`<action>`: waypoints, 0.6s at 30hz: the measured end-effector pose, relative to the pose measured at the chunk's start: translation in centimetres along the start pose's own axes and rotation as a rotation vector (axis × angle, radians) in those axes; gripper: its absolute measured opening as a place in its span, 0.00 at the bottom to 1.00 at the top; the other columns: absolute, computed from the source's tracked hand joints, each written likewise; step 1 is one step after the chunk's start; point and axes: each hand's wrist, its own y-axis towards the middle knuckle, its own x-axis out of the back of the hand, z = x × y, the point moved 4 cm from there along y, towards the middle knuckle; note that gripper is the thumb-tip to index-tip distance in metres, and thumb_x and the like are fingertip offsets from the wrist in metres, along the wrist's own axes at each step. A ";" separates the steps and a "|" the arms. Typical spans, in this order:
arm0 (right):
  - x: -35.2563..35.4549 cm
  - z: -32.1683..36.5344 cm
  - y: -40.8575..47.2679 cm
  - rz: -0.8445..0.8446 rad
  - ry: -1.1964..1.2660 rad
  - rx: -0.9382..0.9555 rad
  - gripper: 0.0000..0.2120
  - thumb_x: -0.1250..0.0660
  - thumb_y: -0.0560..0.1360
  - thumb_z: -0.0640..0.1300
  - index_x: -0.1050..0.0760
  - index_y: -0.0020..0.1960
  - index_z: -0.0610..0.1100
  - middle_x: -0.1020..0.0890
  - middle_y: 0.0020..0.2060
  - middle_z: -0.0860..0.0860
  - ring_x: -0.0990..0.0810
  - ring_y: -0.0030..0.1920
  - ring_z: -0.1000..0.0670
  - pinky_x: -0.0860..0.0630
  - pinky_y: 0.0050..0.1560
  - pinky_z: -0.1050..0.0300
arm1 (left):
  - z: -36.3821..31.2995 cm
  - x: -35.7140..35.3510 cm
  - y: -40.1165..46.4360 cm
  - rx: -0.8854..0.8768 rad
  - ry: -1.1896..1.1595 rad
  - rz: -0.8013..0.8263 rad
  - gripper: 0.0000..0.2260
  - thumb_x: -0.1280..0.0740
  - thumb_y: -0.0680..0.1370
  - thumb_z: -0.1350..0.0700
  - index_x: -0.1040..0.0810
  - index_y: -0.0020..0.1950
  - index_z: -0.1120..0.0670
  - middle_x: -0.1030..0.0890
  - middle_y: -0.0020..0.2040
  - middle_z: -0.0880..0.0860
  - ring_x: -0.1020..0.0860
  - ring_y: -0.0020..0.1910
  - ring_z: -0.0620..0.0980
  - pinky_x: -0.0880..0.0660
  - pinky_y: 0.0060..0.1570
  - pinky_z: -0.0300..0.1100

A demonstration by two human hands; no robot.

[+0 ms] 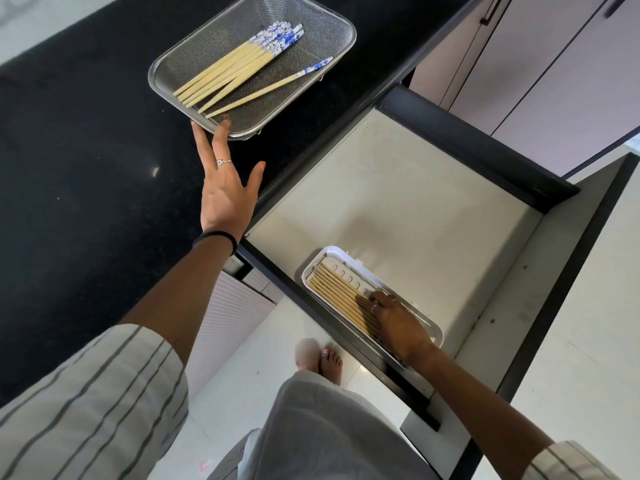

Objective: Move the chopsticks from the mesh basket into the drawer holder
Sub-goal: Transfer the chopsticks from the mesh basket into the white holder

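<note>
Striped sleeves frame the bottom of the frame; lower centre, the right hand (394,318) lies with fingers flat on chopsticks in the white drawer holder (330,254), grip relaxed, pinching nothing. Remaining chopsticks (235,69) lie in the mesh basket (341,39), upper left on the black desk (69,133). Left hand (225,188), fingers straight, touches the basket's near rim. Best to level the laid sticks, then gather the next bunch parallel.

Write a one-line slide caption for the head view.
Left hand touches the mesh basket of chopsticks while right hand rests on chopsticks already in the white drawer holder.
</note>
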 end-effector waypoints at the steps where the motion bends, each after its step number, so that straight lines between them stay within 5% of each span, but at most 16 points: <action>1: 0.0 0.0 0.0 0.000 -0.008 0.007 0.32 0.35 0.77 0.41 0.45 0.76 0.52 0.38 0.74 0.48 0.36 0.73 0.46 0.34 0.72 0.50 | 0.0 0.0 0.0 0.001 0.000 -0.001 0.30 0.34 0.79 0.51 0.45 0.77 0.51 0.56 0.79 0.59 0.32 0.70 0.57 0.31 0.63 0.45; 10: 0.1 -0.4 -0.6 -0.037 0.019 0.065 0.30 0.33 0.76 0.43 0.41 0.75 0.49 0.34 0.72 0.48 0.32 0.70 0.46 0.31 0.70 0.53 | 0.0 0.0 0.0 0.013 0.006 -0.002 0.31 0.34 0.79 0.51 0.45 0.77 0.52 0.56 0.79 0.59 0.31 0.70 0.57 0.33 0.61 0.40; 18: 0.5 0.1 -0.8 -0.052 -0.056 0.165 0.33 0.35 0.77 0.41 0.45 0.77 0.51 0.42 0.77 0.51 0.39 0.75 0.48 0.40 0.75 0.55 | 0.0 0.0 0.0 0.014 0.011 0.000 0.31 0.34 0.79 0.51 0.46 0.77 0.51 0.56 0.79 0.58 0.32 0.70 0.57 0.32 0.62 0.42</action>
